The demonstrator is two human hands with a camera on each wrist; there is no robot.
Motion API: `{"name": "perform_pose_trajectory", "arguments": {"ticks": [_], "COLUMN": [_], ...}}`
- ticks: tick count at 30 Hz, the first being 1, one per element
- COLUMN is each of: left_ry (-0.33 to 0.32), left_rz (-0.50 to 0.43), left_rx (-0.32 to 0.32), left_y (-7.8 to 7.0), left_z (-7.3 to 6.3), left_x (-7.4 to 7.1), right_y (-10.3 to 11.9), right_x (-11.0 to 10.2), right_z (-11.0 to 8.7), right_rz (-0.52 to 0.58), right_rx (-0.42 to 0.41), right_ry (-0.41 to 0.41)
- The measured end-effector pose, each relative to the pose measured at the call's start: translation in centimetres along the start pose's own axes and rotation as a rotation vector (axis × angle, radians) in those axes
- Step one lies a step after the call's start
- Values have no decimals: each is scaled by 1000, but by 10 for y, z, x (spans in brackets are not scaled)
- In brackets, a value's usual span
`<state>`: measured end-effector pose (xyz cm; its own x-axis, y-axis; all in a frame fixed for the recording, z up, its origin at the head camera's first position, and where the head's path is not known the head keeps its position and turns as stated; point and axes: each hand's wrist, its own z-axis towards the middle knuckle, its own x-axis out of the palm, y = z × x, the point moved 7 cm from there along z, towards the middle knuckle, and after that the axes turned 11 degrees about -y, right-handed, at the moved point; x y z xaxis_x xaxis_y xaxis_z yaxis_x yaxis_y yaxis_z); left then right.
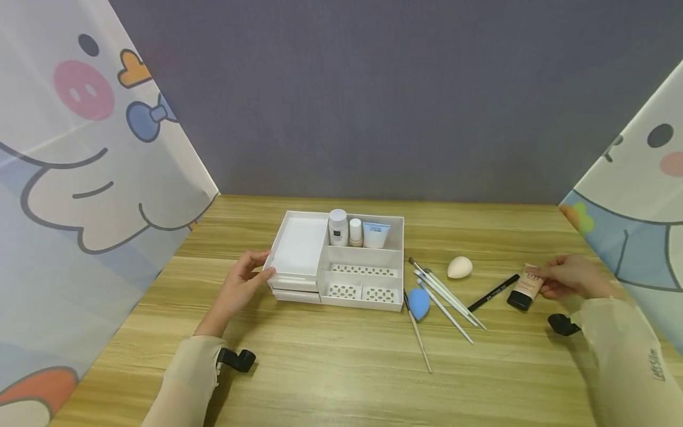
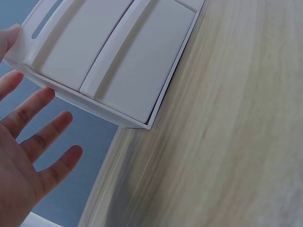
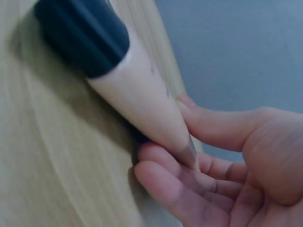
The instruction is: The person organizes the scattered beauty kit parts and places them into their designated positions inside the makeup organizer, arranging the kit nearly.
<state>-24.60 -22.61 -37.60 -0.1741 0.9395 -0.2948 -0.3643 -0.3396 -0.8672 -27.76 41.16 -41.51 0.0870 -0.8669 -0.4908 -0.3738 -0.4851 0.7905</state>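
On the table (image 1: 341, 373), right of the black pencil (image 1: 493, 293), the beige tube (image 1: 528, 283) is being pinched at its flat end, likely an easy grip, by the right hand (image 1: 573, 277); the white organizer (image 1: 299, 246) is touched, seemingly for steadying, by spread fingers of the left hand (image 1: 242, 286).

Organizer (image 1: 296, 244) sits on table (image 1: 320, 379); bottle (image 1: 338, 230), small bottle (image 1: 356, 234) and tube (image 1: 376, 236) stand left to right in its rear compartment. To its right: sponge (image 1: 418, 304), brushes (image 1: 449, 298), pencil (image 1: 493, 295), then second tube (image 1: 527, 289) in right hand (image 1: 573, 277). Second sponge (image 1: 460, 267) lies behind pencil; left hand (image 1: 242, 284) at organizer's left side.
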Motion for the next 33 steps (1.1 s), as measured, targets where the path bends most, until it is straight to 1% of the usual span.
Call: {"name": "perform_pose_trajectory", "arguments": {"ticks": [3, 7, 20, 23, 27, 29, 33], "left_ry": [5, 4, -6, -6, -6, -5, -5], "left_rz": [9, 15, -12, -12, -3, -2, -3], "left_rx": [-3, -4, 3, 5, 7, 10, 16], "left_y": [0, 0, -3, -3, -3, -3, -3], "left_z": [0, 1, 0, 0, 0, 0, 0], "left_x": [0, 0, 2, 2, 1, 1, 1], "right_y": [2, 4, 4, 5, 10, 13, 16], "right_x": [1, 0, -5, -7, -11, -12, -12], "right_z": [0, 2, 8, 8, 6, 6, 5], "right_rz": [20, 16, 42, 70, 108, 102, 72], "right_rx": [-20, -43, -96, -106, -130, -150, -165], "right_ry": [0, -9, -44, -77, -151, -178, -217]}}
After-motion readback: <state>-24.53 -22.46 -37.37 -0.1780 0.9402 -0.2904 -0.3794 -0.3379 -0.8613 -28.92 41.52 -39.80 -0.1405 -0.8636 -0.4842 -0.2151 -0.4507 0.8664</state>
